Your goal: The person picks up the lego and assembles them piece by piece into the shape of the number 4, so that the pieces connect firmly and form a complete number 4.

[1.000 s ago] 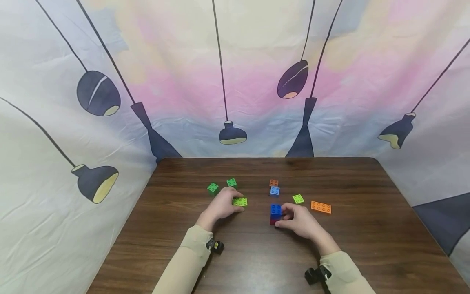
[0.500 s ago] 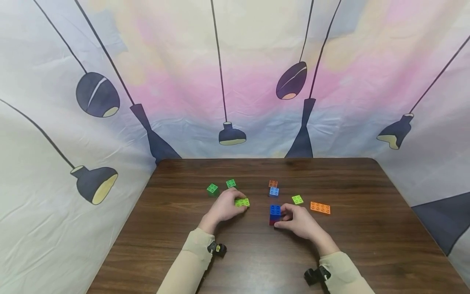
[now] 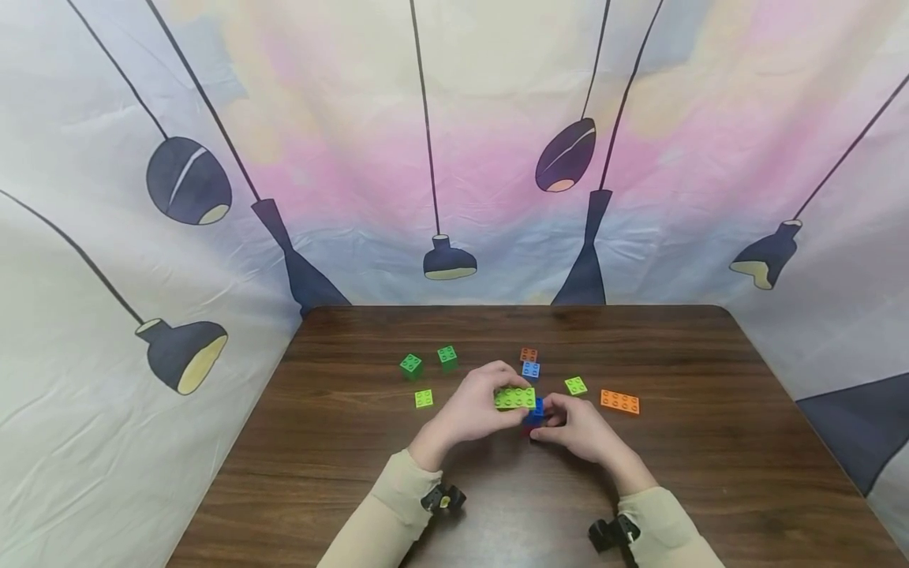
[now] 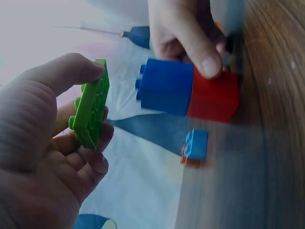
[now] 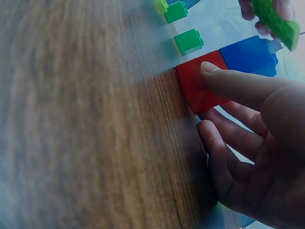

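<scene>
My left hand (image 3: 472,406) pinches a long lime-green building brick (image 3: 514,398) between thumb and fingers. In the head view it overlaps the top of a blue brick (image 3: 538,412). The left wrist view shows a gap between the lime brick and the blue brick's studs. That blue brick sits on a red brick (image 4: 215,95), forming an upright stack on the table. My right hand (image 3: 582,426) grips the stack low down, its thumb pressed on the red brick's side, fingers behind.
On the wooden table (image 3: 341,497) lie two green bricks (image 3: 411,364) at back left and a small lime brick (image 3: 424,398) nearer. Behind the stack are a light-blue brick (image 3: 530,370) and an orange-brown brick (image 3: 529,354). To the right lie another lime brick (image 3: 576,386) and a long orange brick (image 3: 620,401).
My left hand has carried the long lime brick rightward and up to the blue-and-red stack. A small lime brick it was covering now shows. My right hand stays on the stack.
</scene>
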Demonstrator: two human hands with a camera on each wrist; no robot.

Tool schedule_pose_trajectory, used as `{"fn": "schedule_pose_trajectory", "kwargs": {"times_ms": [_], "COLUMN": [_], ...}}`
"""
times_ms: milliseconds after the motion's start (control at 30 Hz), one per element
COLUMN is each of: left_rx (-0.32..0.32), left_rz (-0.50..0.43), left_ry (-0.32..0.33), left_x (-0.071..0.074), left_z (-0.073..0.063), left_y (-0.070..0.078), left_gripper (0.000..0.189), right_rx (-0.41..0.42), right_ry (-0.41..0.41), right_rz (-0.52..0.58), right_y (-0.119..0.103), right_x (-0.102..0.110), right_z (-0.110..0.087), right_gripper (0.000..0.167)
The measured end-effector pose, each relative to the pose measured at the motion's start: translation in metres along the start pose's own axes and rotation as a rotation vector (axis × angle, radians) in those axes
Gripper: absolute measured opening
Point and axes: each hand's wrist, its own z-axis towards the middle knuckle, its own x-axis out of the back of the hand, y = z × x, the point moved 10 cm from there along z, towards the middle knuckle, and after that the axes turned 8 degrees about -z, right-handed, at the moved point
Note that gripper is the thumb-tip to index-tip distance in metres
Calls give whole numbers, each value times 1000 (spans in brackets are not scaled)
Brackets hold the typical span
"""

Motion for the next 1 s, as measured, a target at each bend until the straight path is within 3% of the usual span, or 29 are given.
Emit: {"fn": "schedule_pose_trajectory", "kwargs": {"times_ms": [400,1000], "left_rx": [57,34], "left_rz": [37,62], "left_ry": [-54,-104], "left_x": [-17,-27], "left_z": [8,17], "left_y": [-10,-10], "left_gripper": [31,30], "right_rx": [31,52], "right_ry": [-4,-2], "right_rz": [1,-1], "right_y": [-2,-2], "right_x": [0,0], "right_z": [-1,0], "right_gripper": [33,27]}}
